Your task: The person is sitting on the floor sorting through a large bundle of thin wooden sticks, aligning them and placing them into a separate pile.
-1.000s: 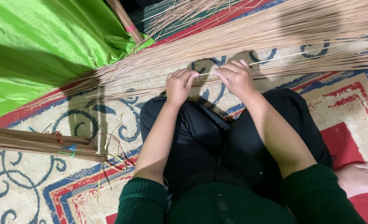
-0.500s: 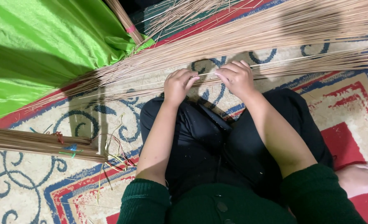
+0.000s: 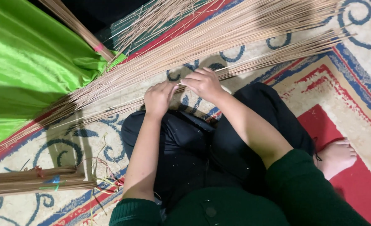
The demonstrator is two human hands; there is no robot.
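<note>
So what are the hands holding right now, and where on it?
Both the left hand and the right hand pinch a few thin sticks at the near edge of the long stick pile, roughly mid-length.

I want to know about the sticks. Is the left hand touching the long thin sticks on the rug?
Touching. The head view shows the left hand with its fingers curled onto the long thin sticks, right beside the right hand, which pinches the same strands.
</note>
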